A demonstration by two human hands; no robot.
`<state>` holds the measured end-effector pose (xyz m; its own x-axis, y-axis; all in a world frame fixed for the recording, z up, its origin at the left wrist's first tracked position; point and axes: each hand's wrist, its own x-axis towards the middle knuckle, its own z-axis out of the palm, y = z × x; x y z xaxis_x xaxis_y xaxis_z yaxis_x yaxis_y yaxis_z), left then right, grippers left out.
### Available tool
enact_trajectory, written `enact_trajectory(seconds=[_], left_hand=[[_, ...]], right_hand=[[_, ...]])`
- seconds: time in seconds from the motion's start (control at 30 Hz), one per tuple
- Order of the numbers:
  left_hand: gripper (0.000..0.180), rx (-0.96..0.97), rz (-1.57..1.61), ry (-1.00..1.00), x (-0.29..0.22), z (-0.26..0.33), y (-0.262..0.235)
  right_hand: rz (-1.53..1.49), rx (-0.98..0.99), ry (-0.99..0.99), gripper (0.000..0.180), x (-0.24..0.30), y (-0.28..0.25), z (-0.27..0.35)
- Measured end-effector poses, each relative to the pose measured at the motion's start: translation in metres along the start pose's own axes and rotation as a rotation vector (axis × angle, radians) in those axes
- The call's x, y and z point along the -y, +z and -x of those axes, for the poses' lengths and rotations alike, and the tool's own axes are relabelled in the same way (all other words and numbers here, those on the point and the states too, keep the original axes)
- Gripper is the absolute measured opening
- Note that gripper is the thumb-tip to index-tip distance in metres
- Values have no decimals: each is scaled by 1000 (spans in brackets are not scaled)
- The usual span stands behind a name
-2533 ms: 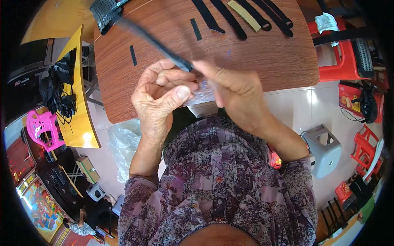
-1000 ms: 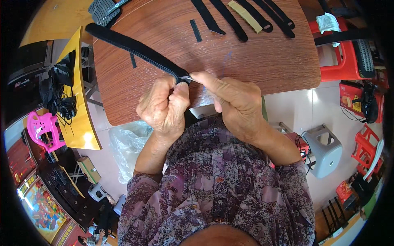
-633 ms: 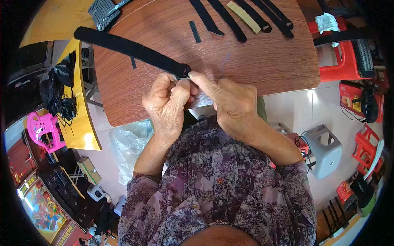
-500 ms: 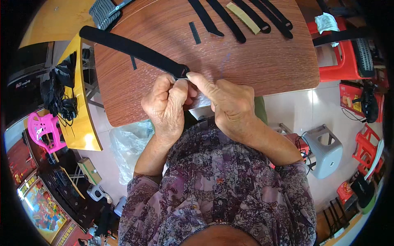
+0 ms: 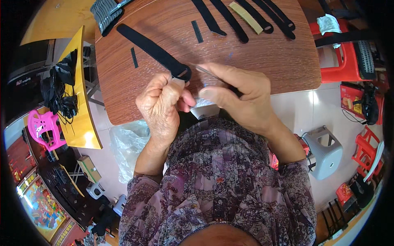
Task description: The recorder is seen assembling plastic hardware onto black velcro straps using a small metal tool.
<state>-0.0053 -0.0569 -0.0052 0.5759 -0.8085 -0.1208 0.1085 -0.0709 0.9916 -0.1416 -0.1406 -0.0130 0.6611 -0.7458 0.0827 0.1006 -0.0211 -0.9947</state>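
A black hook-and-loop strap (image 5: 154,48) with a rounded, slotted end slants over the brown tabletop. My left hand (image 5: 159,102) is closed on that slotted end, thumb and forefinger pinching its near edge. Just to the right, my right hand (image 5: 246,96) is closed round a thin grey tool (image 5: 210,73); a dark part of it runs into the palm, and its exact kind is hidden by the fingers. The tool's tip is a short way from the strap, not touching it. Two short dark strips (image 5: 197,31) lie apart on the table beyond my hands.
More black straps (image 5: 230,20) and a tan strip (image 5: 246,17) lie along the table's far side. A bundle of dark straps (image 5: 106,16) sits at the far left corner. Around the table (image 5: 283,65) stand a red stool (image 5: 342,69), a grey stool (image 5: 324,151) and a yellow bench (image 5: 84,119).
My right hand has drawn away to the right from the strap's slotted end, and the grey tool now shows. The strap's far end has swung to the right; my left hand still pinches it.
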Motion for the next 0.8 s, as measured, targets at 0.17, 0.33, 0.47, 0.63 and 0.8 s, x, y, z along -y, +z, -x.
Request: enact_trajectory(seconds=[0.17, 0.33, 0.47, 0.63, 0.8], left_hand=[[18, 84, -121, 30, -7, 8, -3], [13, 298, -128, -9, -11, 13, -17], [10, 277, -423, 295, -8, 15, -15], [6, 289, -440, 240, -25, 20, -16], [8, 322, -541, 197, -24, 24, -24]], right_hand=[[472, 99, -537, 27, -14, 1, -12], [466, 136, -634, 14, -17, -2, -10], [425, 127, -613, 13, -5, -4, -8], [37, 56, -266, 6, 6, -4, -2], [-155, 170, 54, 10, 6, -9, -3]])
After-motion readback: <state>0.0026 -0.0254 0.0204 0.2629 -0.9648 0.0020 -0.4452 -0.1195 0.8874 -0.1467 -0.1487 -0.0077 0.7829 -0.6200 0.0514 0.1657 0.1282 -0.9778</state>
